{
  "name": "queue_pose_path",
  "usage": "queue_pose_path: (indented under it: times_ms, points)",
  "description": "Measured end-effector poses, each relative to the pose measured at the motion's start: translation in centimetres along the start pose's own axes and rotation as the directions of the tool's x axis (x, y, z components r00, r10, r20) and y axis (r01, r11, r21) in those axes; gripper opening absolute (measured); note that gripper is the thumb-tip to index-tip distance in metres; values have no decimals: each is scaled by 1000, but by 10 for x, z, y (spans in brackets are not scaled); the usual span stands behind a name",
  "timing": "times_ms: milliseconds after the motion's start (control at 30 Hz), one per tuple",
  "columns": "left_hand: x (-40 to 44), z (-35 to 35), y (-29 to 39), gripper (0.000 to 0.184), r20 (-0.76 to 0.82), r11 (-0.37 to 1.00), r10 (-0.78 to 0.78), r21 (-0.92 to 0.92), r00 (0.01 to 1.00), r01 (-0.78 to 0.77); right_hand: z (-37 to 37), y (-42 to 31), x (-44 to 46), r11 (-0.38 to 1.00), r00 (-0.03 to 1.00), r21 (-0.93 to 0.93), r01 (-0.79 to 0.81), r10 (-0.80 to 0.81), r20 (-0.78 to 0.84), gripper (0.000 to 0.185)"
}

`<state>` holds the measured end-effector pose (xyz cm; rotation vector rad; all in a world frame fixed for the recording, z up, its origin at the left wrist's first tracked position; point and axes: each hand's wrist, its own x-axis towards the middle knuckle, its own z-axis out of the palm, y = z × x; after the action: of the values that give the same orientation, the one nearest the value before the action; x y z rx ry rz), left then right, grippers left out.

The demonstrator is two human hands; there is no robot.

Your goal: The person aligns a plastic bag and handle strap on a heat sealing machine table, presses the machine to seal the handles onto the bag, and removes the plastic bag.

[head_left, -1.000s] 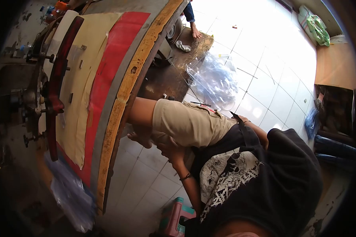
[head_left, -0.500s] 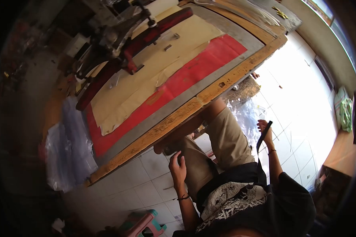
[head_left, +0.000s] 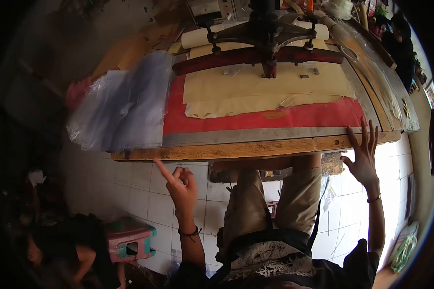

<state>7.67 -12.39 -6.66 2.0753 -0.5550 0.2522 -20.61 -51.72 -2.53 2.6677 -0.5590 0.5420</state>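
Note:
My left hand (head_left: pixel 182 187) is just below the front edge of the worktable (head_left: pixel 255 148), nearest its left end. Its index finger points out toward the edge while the other fingers are bent, and I see nothing held. Spread wide and empty, my right hand (head_left: pixel 364 159) is at the front right corner, its fingertips over the table edge; whether they touch is unclear. A stack of clear plastic sheets (head_left: pixel 130 111) lies at the table's left, overhanging the front. In the middle, a cream sheet (head_left: pixel 255 91) lies on a red sheet (head_left: pixel 323 114).
A dark metal press frame with a long red bar (head_left: pixel 217 59) spans the table above the sheets. Pale strips (head_left: pixel 378 86) lie along the right side. A pink and teal stool (head_left: pixel 135 241) and a person (head_left: pixel 89 255) are at the lower left.
The view has swung round to face the table squarely. My hands have come up from beside my legs to the front edge. My right hand is now away from the black strap.

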Motion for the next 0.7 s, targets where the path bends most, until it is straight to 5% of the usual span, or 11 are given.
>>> queue_pose_path:
  times_ms: [67, 100, 167, 200, 300, 333, 433, 533, 600, 633, 700]
  points:
    - [-3, 9, -12, 83, 210, 992, -56, 125, 976, 30, 16, -6, -10, 988, 997, 140, -63, 68, -28, 86]
    - [-8, 14, -13, 83, 98, 998, -18, 60, 995, 12, 29, -4, -17, 962, 987, 245, -117, 141, -83, 92]
    - [-18, 21, -14, 82, -121, 998, 23, -47, 992, -29, 13, -26, -11, 988, 989, 90, -122, 113, 100, 90]
    - [-20, 31, -25, 78, -279, 972, 207, -52, 938, -230, 6, -32, -10, 978, 981, 133, -161, 144, 128, 90]
    - [-15, 17, -13, 76, 159, 998, -10, 64, 987, -1, -1, -28, -10, 956, 965, 223, -190, 224, -136, 92]
    - [-13, 16, -18, 78, 171, 998, -13, 58, 985, 3, -7, -28, -6, 978, 960, 165, -127, 163, -228, 105]
    - [-19, 17, -7, 78, -95, 999, 37, -27, 995, -40, 3, -33, -6, 948, 989, 318, -35, -14, 150, 109]
    - [-10, 9, -2, 77, 246, 989, -70, 147, 967, 34, 8, -19, -8, 708, 972, 667, -232, 157, 172, 107]
    - [-15, 6, 1, 74, 138, 994, 19, 105, 990, -34, 12, -16, -7, 720, 984, 672, -175, 100, 149, 106]
    - [-12, 8, 1, 73, 78, 993, 77, 83, 994, -83, -10, -36, 9, 945, 963, 303, -126, 43, 267, 104]
    - [-13, 9, 0, 72, 87, 999, 43, 18, 995, -45, -10, -34, 8, 972, 981, 232, -47, 0, 196, 102]
